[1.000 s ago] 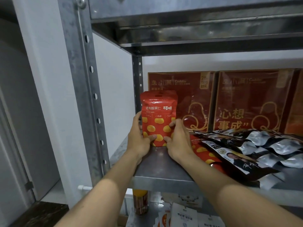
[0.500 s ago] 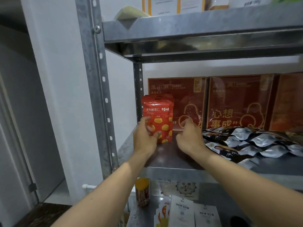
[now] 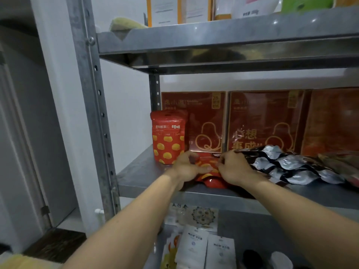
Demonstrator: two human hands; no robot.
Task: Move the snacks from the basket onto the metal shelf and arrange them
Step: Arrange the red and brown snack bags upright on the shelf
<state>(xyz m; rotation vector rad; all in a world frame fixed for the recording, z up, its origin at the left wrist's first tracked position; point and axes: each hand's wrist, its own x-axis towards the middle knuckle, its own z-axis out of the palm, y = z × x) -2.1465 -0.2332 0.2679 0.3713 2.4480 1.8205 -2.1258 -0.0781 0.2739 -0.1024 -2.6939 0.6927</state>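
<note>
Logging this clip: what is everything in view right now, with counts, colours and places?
standing pouch: one, red with yellow spots, upright at the left end of the middle level
lying pouch: one, red with yellow spots, flat on the middle level, under both hands
foil packets: a heap, count unclear, silver and black, right of the lying pouch
gift boxes: three, dark red to orange-red, upright along the back of the middle level
metal shelf: one, grey, three levels showing
cartons: several, white and orange, top level
sachets: at least two, white, lowest level
left hand: grips the lying pouch's left side
right hand: pinches its right side
</note>
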